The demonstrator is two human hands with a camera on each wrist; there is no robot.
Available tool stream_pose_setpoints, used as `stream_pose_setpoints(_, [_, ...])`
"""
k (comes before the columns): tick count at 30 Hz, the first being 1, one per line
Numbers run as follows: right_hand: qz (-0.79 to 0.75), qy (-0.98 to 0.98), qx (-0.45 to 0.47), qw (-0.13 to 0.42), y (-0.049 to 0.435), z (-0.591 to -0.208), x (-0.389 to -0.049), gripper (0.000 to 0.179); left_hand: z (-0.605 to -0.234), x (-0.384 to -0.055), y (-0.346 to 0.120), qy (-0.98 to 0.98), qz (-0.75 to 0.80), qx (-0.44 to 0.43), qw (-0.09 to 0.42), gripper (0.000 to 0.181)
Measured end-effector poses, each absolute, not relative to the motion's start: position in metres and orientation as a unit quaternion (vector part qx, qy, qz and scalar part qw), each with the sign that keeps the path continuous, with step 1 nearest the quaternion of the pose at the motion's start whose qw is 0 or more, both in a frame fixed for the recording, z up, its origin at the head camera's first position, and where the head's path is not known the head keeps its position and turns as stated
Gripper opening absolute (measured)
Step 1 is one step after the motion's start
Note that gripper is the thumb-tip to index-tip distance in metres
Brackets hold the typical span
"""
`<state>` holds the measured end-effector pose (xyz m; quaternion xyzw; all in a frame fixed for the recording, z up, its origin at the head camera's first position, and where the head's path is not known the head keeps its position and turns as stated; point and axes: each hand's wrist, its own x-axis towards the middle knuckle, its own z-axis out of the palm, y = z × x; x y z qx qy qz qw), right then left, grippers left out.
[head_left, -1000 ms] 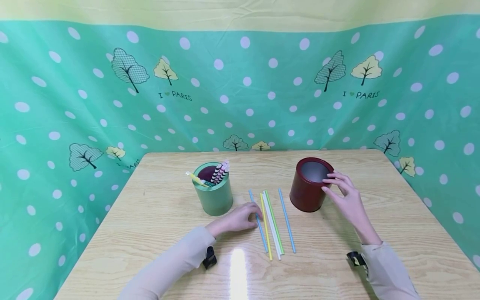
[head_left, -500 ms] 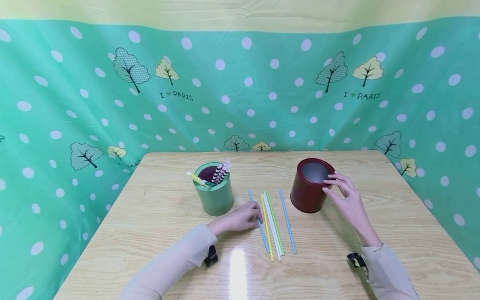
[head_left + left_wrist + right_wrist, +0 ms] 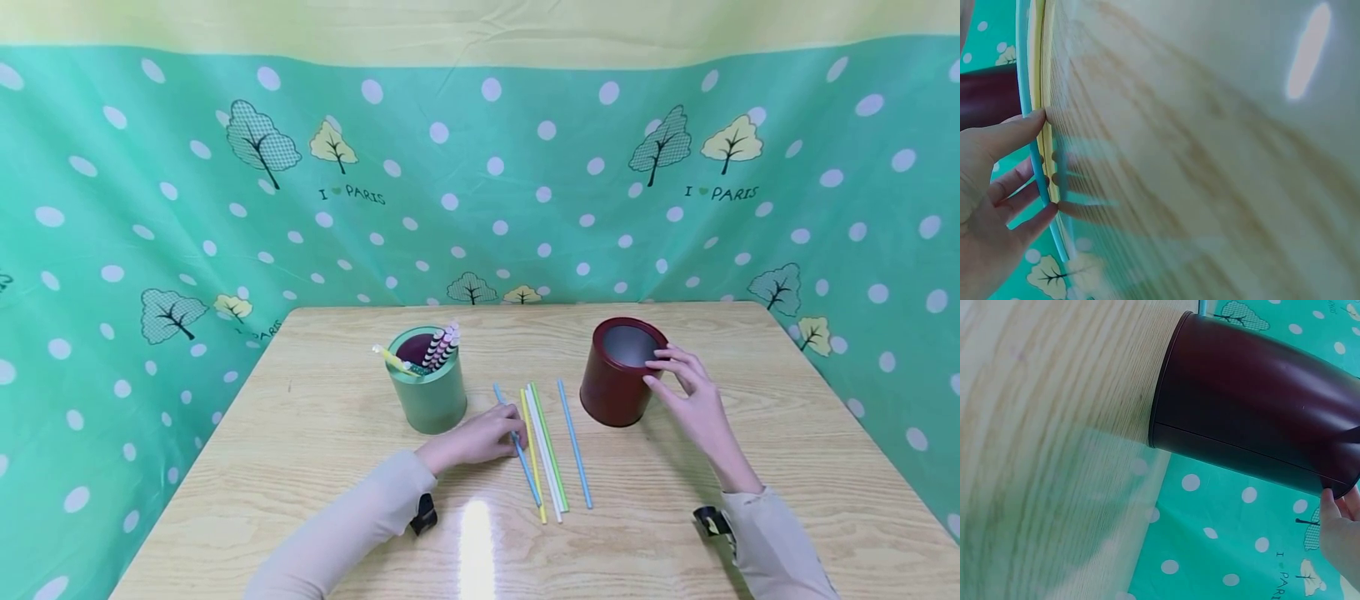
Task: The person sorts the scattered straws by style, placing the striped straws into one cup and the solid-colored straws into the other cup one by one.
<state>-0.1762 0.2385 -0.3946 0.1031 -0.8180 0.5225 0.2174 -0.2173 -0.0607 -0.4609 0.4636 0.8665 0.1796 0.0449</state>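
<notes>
My left hand [image 3: 480, 437] is low over the table, fingers curled, pinching a thin blue straw [image 3: 529, 475]. In the left wrist view, the same blue straw [image 3: 1024, 69] runs between thumb and fingertips, which are right at the tabletop. Its near end overlaps a yellow straw [image 3: 535, 454]. White [image 3: 547, 467] and green straws [image 3: 551, 442] lie beside that, with a second blue straw [image 3: 575, 446] further right. My right hand [image 3: 693, 404] grips the rim of an upright dark red can [image 3: 613, 392], thumb against the outer wall [image 3: 1260, 394].
A green can [image 3: 431, 404] stands behind my left forearm, holding several striped sticks [image 3: 441, 346] and a yellow one [image 3: 393, 358]. The wooden table [image 3: 330, 400] ends at a polka-dot curtain [image 3: 480, 208]. Black wrist cameras [image 3: 424, 515] are strapped on both arms.
The pinched blue straw has turned slightly: its far end shifted left, and its near end moved right onto the yellow straw. My right hand and the dark red can stay put.
</notes>
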Motion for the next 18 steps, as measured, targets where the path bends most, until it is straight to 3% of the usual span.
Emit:
stream_pose_setpoints(11, [0.520, -0.819, 0.106, 0.220, 0.238, -0.395, -0.176, 0.021, -0.453, -0.216, -0.058, 0.865, 0.258, 0.430, 0.000, 0.010])
stream_pose_setpoints(18, [0.514, -0.827, 0.096, 0.207, 0.239, -0.393, -0.174, 0.023, -0.439, -0.215, -0.053, 0.842, 0.370, 0.393, 0.010, 0.014])
